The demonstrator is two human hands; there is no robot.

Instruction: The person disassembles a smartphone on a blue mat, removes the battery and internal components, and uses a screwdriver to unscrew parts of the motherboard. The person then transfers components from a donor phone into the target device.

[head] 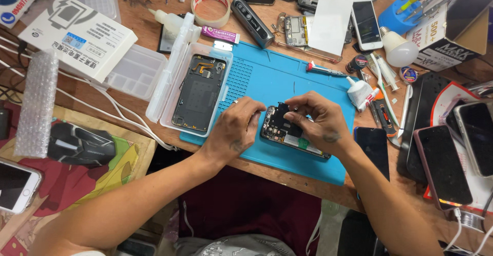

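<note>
While a black phone back cover (pixel 199 93) lies in a clear tray (pixel 169 81) left of centre, the left hand (pixel 235 129) steadies the opened phone (pixel 292 133) on the blue mat (pixel 267 76) at mid-frame; the right hand (pixel 318 120) pinches a small black part on it, grip narrow.

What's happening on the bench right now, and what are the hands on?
A person has an opened phone lying on the blue work mat. The left hand steadies its left end, while the right hand pinches a small black part at its top. The phone's removed back cover sits in a clear plastic tray to the left.
</note>
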